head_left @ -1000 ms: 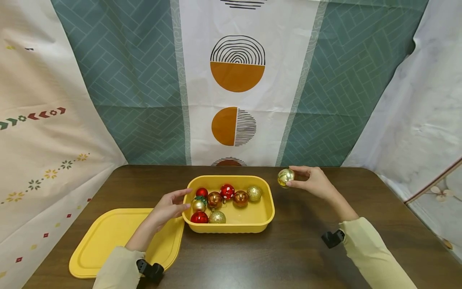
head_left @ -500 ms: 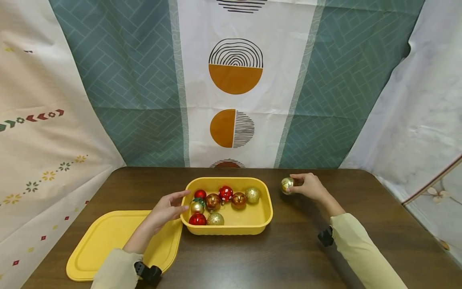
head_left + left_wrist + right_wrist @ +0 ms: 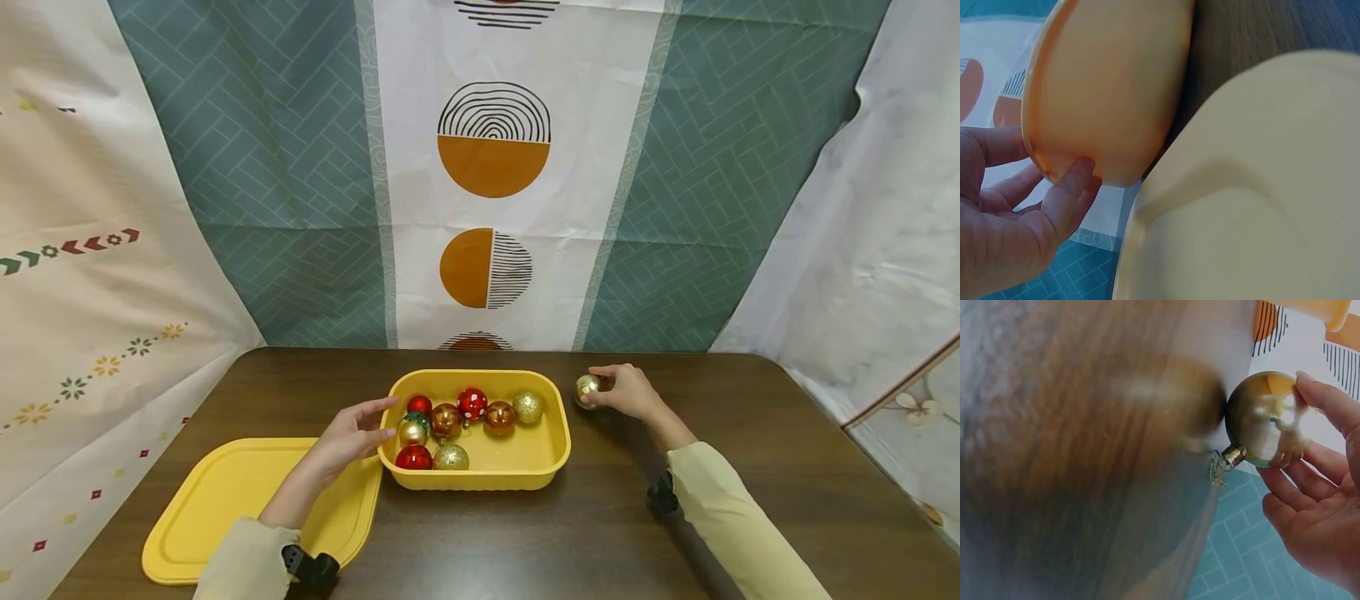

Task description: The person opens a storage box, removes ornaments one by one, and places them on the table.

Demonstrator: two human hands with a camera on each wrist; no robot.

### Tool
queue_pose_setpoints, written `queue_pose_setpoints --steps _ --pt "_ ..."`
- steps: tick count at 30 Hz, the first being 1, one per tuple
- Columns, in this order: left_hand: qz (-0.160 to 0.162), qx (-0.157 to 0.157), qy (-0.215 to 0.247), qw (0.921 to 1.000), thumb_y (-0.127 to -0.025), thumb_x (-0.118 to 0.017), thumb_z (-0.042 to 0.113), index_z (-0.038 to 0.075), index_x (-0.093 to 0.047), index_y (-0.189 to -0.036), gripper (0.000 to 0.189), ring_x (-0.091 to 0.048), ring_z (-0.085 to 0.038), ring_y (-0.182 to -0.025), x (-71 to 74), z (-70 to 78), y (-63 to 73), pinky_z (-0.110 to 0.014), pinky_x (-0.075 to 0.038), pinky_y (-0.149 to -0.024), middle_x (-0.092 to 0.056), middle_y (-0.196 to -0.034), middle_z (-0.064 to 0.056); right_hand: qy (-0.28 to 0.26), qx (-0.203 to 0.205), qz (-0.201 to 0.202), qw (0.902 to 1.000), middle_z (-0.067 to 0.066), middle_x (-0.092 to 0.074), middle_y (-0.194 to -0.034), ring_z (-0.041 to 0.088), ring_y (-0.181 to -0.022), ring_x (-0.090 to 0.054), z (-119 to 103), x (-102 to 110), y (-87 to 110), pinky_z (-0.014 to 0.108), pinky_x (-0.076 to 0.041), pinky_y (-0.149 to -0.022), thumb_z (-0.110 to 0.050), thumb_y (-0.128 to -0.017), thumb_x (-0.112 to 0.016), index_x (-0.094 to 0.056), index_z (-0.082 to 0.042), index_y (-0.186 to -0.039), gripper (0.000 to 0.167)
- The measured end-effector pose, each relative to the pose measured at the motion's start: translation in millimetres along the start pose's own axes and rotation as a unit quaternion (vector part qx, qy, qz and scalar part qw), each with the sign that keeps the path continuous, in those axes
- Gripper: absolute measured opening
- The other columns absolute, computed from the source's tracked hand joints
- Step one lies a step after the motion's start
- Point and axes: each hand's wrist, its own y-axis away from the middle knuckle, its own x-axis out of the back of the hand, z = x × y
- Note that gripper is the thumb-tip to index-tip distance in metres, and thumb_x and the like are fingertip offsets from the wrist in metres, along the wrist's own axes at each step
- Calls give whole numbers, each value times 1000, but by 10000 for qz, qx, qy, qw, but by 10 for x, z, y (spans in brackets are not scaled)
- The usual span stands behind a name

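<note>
My right hand [image 3: 630,392] holds a shiny gold Christmas bauble [image 3: 587,388] between thumb and fingers, at or just above the table right of the yellow box [image 3: 480,481]. In the right wrist view, the smooth bauble [image 3: 1260,422] has its metal cap and hanging loop toward the tabletop. My left hand [image 3: 348,435] rests at the box's left end, its fingers loosely bent against rim and outer wall. The left wrist view has fingertips touching the box wall [image 3: 1110,94]. Inside the box lie several baubles: red, a spotted red one [image 3: 472,403], copper [image 3: 499,418], gold and glittery gold [image 3: 528,407].
A flat yellow lid [image 3: 217,500] lies on the dark wooden table [image 3: 480,542] at the left, under my left forearm and beside the box. Patterned cloth [image 3: 315,167] hangs behind the table's back edge, with pale cloth on both sides.
My right hand has lowered the gold bauble toward the table, then shifted slightly left toward the box. The left hand and the baubles in the box stay as they were.
</note>
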Motion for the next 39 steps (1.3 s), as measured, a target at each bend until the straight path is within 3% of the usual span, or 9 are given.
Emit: queue_pose_setpoints --steps 15,30,33,35,39 --pt "-45 -57 62 10000 -87 -56 3 2 -41 -135 51 -39 -42 -122 -12 -8 -8 -48 -45 -89 -33 -140 -23 -21 36 101 9999 23 -63 -105 28 -87 -61 -12 -34 26 37 -52 -72 -23 -74 -75 -54 10 -119 59" --pt "-55 -45 43 10000 -87 -57 5 3 -40 -136 52 -39 -42 -121 7 -23 -12 -48 -45 -90 -31 -141 -23 -210 -37 126 9997 25 -61 -110 35 -99 -58 -50 25 62 45 -50 -81 -21 -74 -75 -52 10 -122 61" --pt "-62 -51 36 10000 -87 -57 5 3 -41 -136 52 -40 -42 -121 9 -25 -10 -47 -45 -89 -32 -141 -23 -127 -29 235 9996 24 -58 -117 37 -105 -54 -102 39 84 48 -46 -85 -23 -74 -75 -52 8 -123 62" --pt "-73 -55 39 10000 -87 -57 5 3 -40 -136 52 -40 -42 -120 9 -23 -11 -47 -45 -89 -32 -141 -23 -137 22 329 9994 23 -55 -122 36 -93 -56 -161 44 98 47 -47 -80 -24 -74 -75 -52 5 -124 62" --pt "-82 -33 23 10000 -87 -57 6 4 -40 -136 52 -39 -42 -121 8 -17 -7 -48 -45 -90 -31 -142 -22 -254 281 461 9982 20 -53 -125 33 -94 -55 -355 32 132 44 -46 -80 -26 -74 -76 -53 2 -125 62"
